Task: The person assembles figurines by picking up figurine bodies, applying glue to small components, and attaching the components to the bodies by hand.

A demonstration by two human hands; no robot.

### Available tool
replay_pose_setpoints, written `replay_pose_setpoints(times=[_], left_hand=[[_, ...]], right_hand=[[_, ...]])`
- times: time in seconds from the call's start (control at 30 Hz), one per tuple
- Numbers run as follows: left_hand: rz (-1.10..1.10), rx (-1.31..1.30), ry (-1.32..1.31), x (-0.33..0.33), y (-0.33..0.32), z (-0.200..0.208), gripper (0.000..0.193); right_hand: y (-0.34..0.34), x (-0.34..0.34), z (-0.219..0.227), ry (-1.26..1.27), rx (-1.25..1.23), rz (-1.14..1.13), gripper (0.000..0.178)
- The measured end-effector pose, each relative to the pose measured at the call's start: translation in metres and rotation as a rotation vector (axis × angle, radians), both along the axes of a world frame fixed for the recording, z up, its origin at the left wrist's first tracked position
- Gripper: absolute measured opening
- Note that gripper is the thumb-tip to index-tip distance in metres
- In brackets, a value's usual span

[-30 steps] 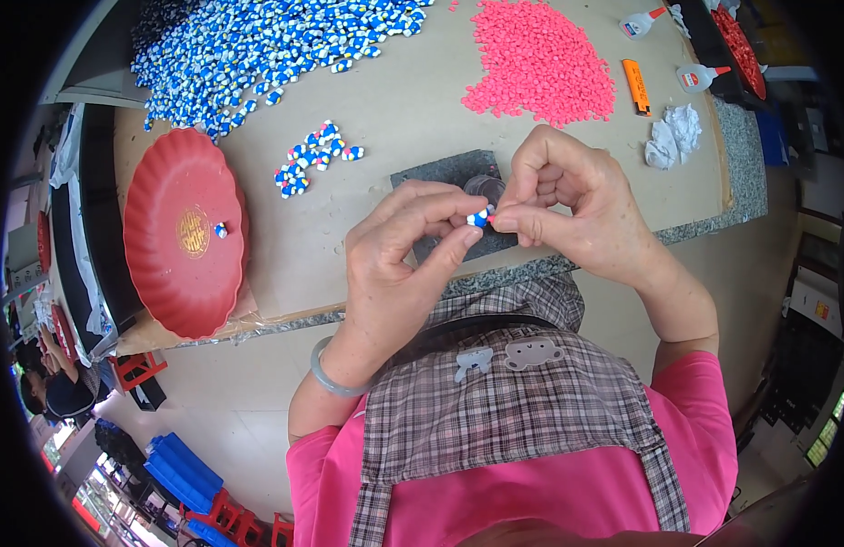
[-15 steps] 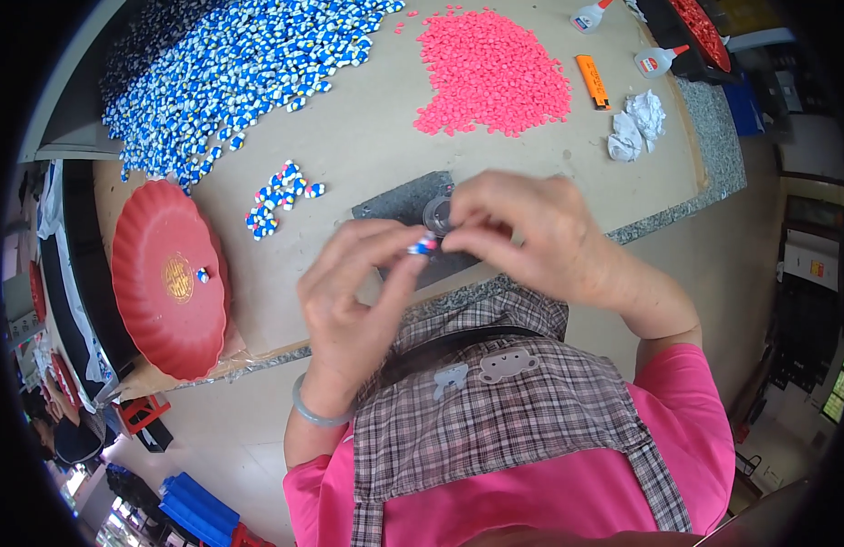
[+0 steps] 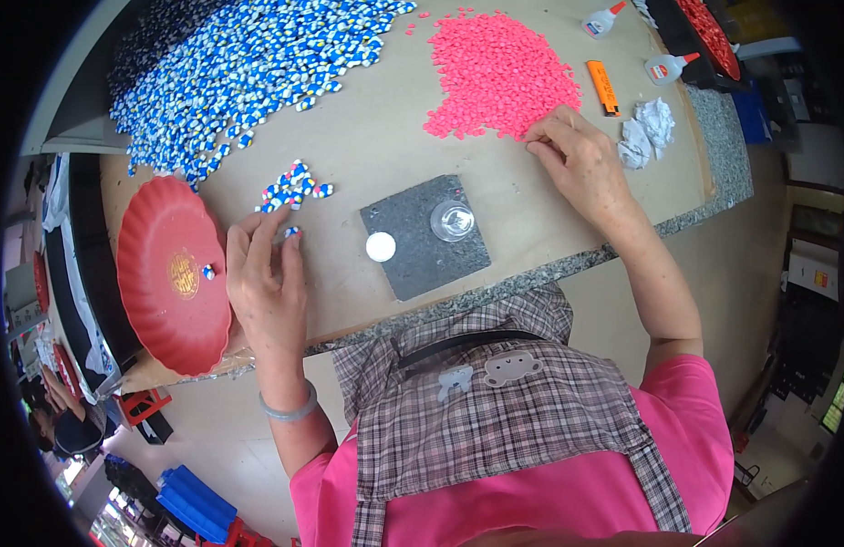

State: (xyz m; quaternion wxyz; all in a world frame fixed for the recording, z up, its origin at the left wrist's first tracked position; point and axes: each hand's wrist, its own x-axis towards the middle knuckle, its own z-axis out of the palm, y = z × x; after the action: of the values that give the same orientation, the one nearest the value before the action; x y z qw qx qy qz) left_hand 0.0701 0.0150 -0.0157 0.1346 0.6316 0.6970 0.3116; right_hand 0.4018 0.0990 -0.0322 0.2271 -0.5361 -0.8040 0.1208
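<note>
My left hand [image 3: 267, 290] is over the small group of blue-and-white pieces [image 3: 296, 182], some with pink on them. Its thumb and fingers are apart, and one blue-and-white piece [image 3: 292, 232] sits by the thumb tip. Part of that group is hidden beneath the fingers. At the near right edge of the pile of small pink pieces [image 3: 499, 68], my right hand [image 3: 581, 164] has thumb and forefinger pinched together; what lies between them is hidden. Between the hands, a dark grey slab [image 3: 417, 266] carries a small clear round dish [image 3: 453, 221] and a white disc [image 3: 381, 246].
A red fluted dish [image 3: 157, 305] with one blue-and-white piece [image 3: 208, 272] stands at the left. Behind it spreads a large heap of such pieces [image 3: 248, 73]. Glue bottles [image 3: 668, 67], an orange lighter-like object [image 3: 603, 88] and crumpled white paper [image 3: 648, 132] lie far right.
Both hands have parted from above the slab. My left hand, which held a blue, white and pink piece, moved left to the small group; my right moved up to the pink pile.
</note>
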Motion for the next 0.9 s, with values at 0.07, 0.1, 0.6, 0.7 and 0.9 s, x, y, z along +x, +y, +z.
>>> replay_pose_setpoints(times=[0.07, 0.1, 0.6, 0.7, 0.9], left_hand=[[-0.045, 0.093, 0.05, -0.004, 0.009, -0.004, 0.02], [-0.112, 0.187, 0.084, -0.008, 0.015, -0.006, 0.021], [-0.192, 0.183, 0.073, -0.001, 0.022, -0.015, 0.021], [-0.185, 0.178, 0.053, -0.001, 0.017, -0.015, 0.021], [-0.189, 0.17, 0.079, -0.003, 0.013, -0.016, 0.021]], right_hand=[[0.002, -0.001, -0.001, -0.005, 0.042, 0.014, 0.01], [0.003, -0.001, 0.001, 0.014, 0.037, 0.03, 0.01], [0.005, -0.005, 0.006, -0.036, -0.09, 0.075, 0.008], [0.006, -0.005, 0.006, -0.071, -0.134, 0.072, 0.008], [0.003, -0.003, 0.009, 0.008, -0.158, 0.055, 0.009]])
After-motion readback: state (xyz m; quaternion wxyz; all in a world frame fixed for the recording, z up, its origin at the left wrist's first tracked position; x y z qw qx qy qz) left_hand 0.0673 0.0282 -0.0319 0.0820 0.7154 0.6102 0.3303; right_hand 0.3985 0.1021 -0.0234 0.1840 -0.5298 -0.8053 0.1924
